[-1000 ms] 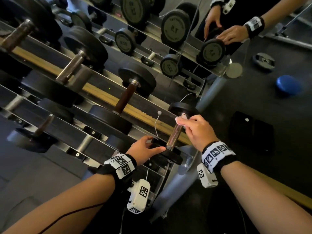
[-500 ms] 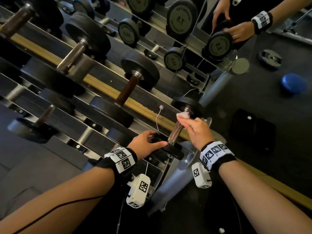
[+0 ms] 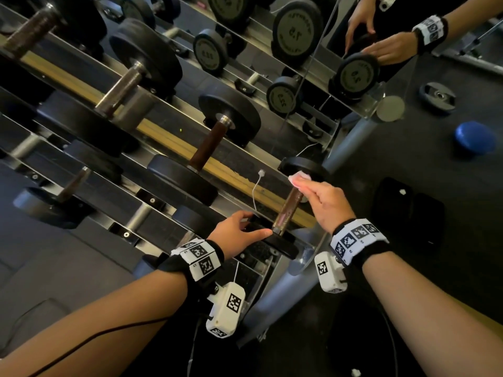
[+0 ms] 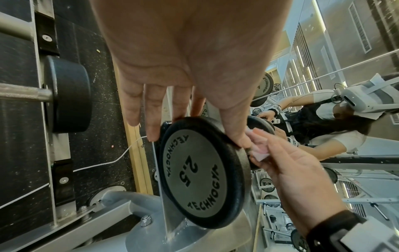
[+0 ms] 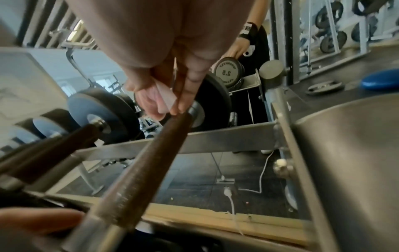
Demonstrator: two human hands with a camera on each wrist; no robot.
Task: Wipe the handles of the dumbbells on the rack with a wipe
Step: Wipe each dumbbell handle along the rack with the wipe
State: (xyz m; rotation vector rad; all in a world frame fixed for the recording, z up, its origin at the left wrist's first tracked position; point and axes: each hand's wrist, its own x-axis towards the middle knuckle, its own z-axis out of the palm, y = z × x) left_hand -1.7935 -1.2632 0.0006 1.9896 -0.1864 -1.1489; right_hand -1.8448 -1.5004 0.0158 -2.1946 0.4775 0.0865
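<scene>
Nearest to me, my left hand [image 3: 236,233] grips the near plate [image 4: 202,172] of the end dumbbell, thumb on one side of its rim and fingers [image 4: 151,119] curled over the other; the plate reads 2.5. From that plate the brown handle [image 3: 288,210] slopes up and away to the far plate [image 3: 302,165]. At the handle's upper end my right hand [image 3: 324,202] pinches the pale pink wipe [image 3: 298,176] between thumb and fingers [image 5: 187,88], the wipe touching the handle just short of the far plate. This dumbbell sits at the right end of the rack [image 3: 168,156]; further left along the same rail are more brown-handled dumbbells [image 3: 206,151]. Beyond the rack a mirror [image 3: 313,44] reflects both hands, and a blue disc [image 3: 475,138] lies on the floor.
</scene>
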